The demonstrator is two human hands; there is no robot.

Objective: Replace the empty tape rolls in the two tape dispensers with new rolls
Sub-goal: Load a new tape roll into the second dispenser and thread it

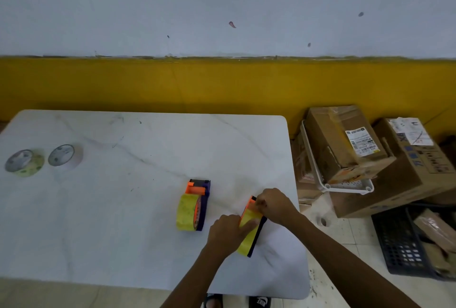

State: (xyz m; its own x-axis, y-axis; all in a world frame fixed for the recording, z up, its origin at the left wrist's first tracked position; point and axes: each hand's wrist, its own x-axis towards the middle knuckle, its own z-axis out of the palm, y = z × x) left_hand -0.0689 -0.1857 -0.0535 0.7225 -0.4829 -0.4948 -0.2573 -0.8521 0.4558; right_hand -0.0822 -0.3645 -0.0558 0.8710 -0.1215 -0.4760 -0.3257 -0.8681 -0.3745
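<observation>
Two orange-and-dark tape dispensers lie on the white marble table [123, 209]. The left dispenser [198, 190] carries a full yellow tape roll [186, 212] and lies untouched. The right dispenser [254, 228] also holds a yellow roll, and both my hands are on it. My left hand [228, 231] presses on the roll from the left. My right hand [275, 205] pinches the dispenser's orange front end. Two nearly bare rolls lie at the far left: a greenish one [24, 162] and a pale pink one [65, 158].
Stacked cardboard boxes [345, 144] and a white basket [345, 186] stand on the floor right of the table. A black crate [407, 246] sits nearer me at the right. A yellow-and-white wall runs behind. Black sandals show under the table's front edge.
</observation>
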